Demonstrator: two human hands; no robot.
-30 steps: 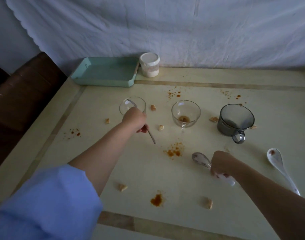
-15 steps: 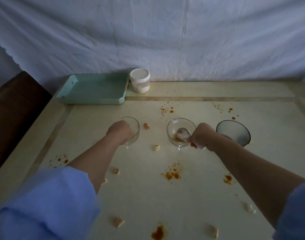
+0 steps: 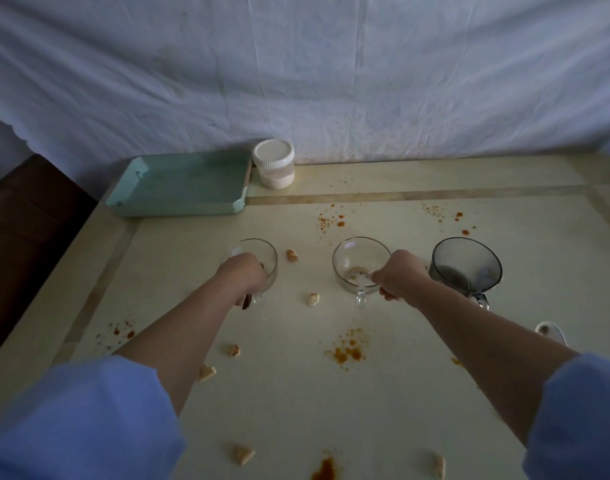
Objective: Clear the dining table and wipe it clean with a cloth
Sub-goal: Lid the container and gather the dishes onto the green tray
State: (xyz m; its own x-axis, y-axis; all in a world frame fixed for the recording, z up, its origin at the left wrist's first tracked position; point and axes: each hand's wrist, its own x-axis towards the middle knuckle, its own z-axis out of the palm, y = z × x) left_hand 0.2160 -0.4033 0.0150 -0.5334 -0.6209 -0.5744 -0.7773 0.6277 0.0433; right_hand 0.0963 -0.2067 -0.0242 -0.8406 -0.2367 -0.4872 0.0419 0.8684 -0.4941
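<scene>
Cream counter (image 3: 289,403), dotted with crumbs (image 3: 313,298) and orange stains (image 3: 346,353). Left grip (image 3: 242,277) is curled at the near rim of the left glass cup (image 3: 262,252), clamped on a reddish-ended handle (image 3: 247,303) poking out beneath it. Right grip (image 3: 400,278) is clamped on what looks like a spoon (image 3: 365,277) lying in the middle glass cup (image 3: 360,251). A smoky mug (image 3: 466,265) stands just right of it; a green tray (image 3: 178,183) and white-lidded jar (image 3: 274,168) sit at the back.
</scene>
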